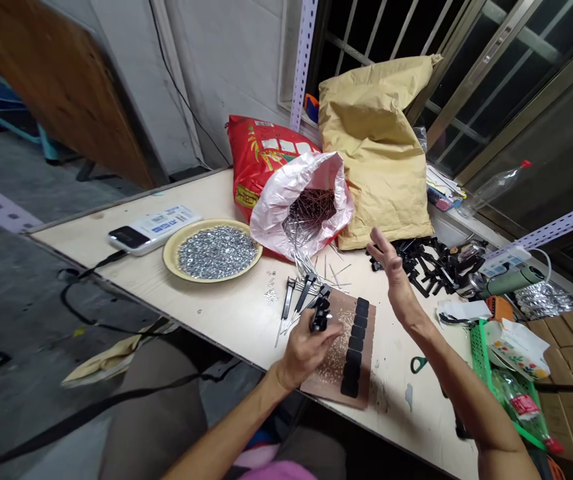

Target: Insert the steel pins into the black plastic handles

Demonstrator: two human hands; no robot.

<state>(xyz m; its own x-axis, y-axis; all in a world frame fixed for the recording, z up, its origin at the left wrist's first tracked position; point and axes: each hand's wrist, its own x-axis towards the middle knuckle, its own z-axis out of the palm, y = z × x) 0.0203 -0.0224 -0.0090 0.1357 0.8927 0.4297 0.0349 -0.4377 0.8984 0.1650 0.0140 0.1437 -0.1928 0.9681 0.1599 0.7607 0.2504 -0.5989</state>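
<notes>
My left hand (302, 348) is closed around a dark black plastic piece (320, 317), over the left side of a brown board (366, 373). Its exact shape is partly hidden by my fingers. Along the board's right half runs a column of flat black pads (355, 343), with pale crumbs scattered beside them. My right hand (395, 275) is raised to the right of the board, fingers apart and holding nothing. Black-headed pieces with thin metal rods (287, 300) lie just beyond my left hand. A heap of black plastic parts (429, 263) is behind my right hand.
A yellow plate (170, 265) of small metal pieces stands left, beside a white device (154, 228). Behind are an open red sack (266, 143) of metal rods and a tan paper sack (374, 153). A green basket (481, 353) and green-handled scissors (418, 364) are right.
</notes>
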